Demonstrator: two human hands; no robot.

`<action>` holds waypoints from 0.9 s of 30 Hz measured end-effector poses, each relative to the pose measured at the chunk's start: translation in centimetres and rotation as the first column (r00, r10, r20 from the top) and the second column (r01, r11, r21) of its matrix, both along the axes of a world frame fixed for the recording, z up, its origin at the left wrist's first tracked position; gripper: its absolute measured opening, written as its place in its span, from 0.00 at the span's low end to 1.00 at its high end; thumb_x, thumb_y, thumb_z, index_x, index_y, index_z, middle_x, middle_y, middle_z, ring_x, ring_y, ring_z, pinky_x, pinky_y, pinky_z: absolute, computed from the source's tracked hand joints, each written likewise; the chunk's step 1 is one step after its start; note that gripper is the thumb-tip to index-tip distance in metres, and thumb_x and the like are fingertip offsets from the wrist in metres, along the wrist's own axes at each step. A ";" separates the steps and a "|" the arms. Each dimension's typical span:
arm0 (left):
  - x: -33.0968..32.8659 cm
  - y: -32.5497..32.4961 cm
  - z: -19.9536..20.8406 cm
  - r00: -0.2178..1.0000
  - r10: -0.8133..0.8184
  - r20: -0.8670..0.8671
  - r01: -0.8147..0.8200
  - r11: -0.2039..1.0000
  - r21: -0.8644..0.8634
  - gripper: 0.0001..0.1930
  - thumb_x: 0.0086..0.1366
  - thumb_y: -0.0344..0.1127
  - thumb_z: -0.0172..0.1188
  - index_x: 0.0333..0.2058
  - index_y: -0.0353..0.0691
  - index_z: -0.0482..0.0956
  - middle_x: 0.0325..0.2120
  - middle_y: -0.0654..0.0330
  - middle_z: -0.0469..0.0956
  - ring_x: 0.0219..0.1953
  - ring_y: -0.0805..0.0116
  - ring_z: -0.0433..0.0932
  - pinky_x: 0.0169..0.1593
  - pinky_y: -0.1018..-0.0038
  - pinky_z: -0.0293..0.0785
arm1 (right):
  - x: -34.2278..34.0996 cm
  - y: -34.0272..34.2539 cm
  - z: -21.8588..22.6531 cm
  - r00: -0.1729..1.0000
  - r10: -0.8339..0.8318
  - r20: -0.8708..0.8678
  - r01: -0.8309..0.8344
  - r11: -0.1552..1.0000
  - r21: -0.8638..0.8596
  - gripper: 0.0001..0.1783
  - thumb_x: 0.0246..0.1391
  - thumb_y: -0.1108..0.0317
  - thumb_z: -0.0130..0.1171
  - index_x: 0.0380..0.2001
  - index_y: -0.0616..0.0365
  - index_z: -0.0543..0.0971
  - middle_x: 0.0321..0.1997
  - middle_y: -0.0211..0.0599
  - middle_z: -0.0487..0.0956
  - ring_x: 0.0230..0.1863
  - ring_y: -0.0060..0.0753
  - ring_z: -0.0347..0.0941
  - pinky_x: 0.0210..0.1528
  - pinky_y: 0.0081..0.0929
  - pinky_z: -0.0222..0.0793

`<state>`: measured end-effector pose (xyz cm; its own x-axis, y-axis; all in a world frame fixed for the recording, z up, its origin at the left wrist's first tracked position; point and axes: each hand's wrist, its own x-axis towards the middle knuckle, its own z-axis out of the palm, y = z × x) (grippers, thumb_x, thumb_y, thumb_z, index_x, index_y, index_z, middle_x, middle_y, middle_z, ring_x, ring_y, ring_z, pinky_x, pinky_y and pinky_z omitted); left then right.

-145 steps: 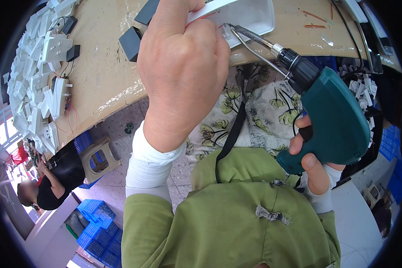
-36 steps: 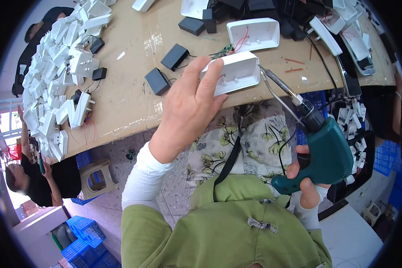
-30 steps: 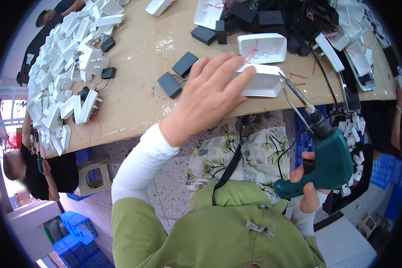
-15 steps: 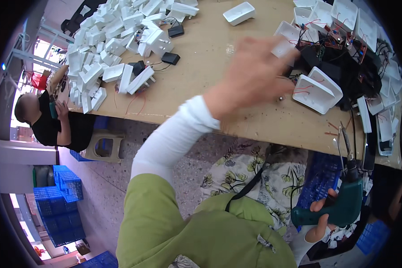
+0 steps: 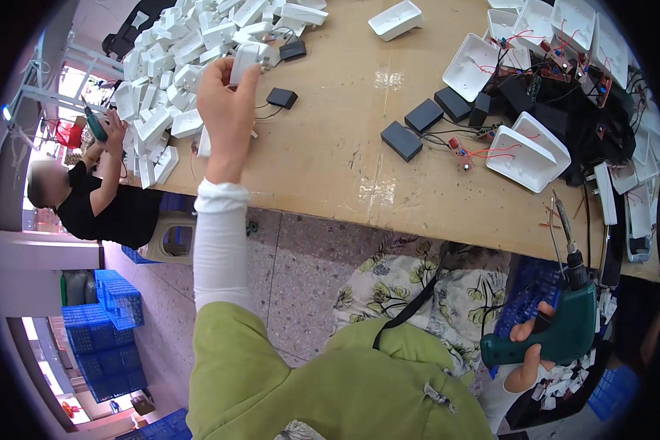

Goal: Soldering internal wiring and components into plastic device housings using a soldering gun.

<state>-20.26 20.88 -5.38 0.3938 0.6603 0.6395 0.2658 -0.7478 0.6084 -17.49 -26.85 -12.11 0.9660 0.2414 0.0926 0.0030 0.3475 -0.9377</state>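
Observation:
My left hand point(image 5: 227, 121) is closed on a white plastic plug housing point(image 5: 246, 64), over the near side of a heap of similar white housings point(image 5: 176, 66) at the left of the table. My right hand point(image 5: 529, 345) is wrapped round the handle of a green soldering gun point(image 5: 576, 326). Its metal tip point(image 5: 562, 213) points up beside the table's front edge. On the table's right half, black rectangular boxes point(image 5: 402, 141) are wired to a small circuit board point(image 5: 460, 150). Two white open shells point(image 5: 522, 158) with red wires lie beside them.
One white shell point(image 5: 394, 20) lies at the far middle of the brown table point(image 5: 330, 147). More shells, boards and wires crowd its right end. Leftward, a co-worker point(image 5: 88, 191) in black raises a green tool. Blue crates point(image 5: 103, 352) stand on the floor.
My left hand has swung from the black boxes on the right to the white heap on the left and now grips a housing. The right hand stays nearly still. The co-worker's hands have risen.

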 end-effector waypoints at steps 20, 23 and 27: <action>-1.7 -11.2 -3.8 0.901 -0.316 -0.296 0.404 0.858 0.317 0.13 0.48 0.23 0.57 0.35 0.36 0.76 0.33 0.54 0.74 0.36 0.57 0.74 0.39 0.65 0.68 | -0.2 -0.5 -0.3 0.988 0.141 0.062 -0.141 0.990 0.005 0.33 0.55 0.67 0.53 0.60 0.66 0.53 0.60 0.52 0.60 0.35 0.26 0.68 0.33 0.25 0.66; -1.2 -9.8 -3.8 0.760 -0.450 -0.469 0.614 0.733 0.292 0.13 0.47 0.23 0.56 0.34 0.39 0.77 0.35 0.57 0.75 0.38 0.59 0.74 0.41 0.67 0.68 | 0.5 -0.5 -0.2 0.967 0.248 0.058 -0.249 0.968 0.010 0.33 0.55 0.67 0.53 0.60 0.66 0.52 0.60 0.53 0.60 0.35 0.25 0.67 0.32 0.24 0.66; -1.1 -9.4 -3.1 0.675 -0.427 -0.601 0.709 0.601 0.369 0.10 0.47 0.27 0.57 0.31 0.41 0.78 0.37 0.61 0.75 0.41 0.63 0.74 0.44 0.69 0.68 | 0.7 1.4 1.1 0.961 0.274 0.040 -0.276 0.960 0.047 0.34 0.54 0.67 0.54 0.60 0.65 0.52 0.61 0.53 0.59 0.34 0.25 0.67 0.31 0.23 0.65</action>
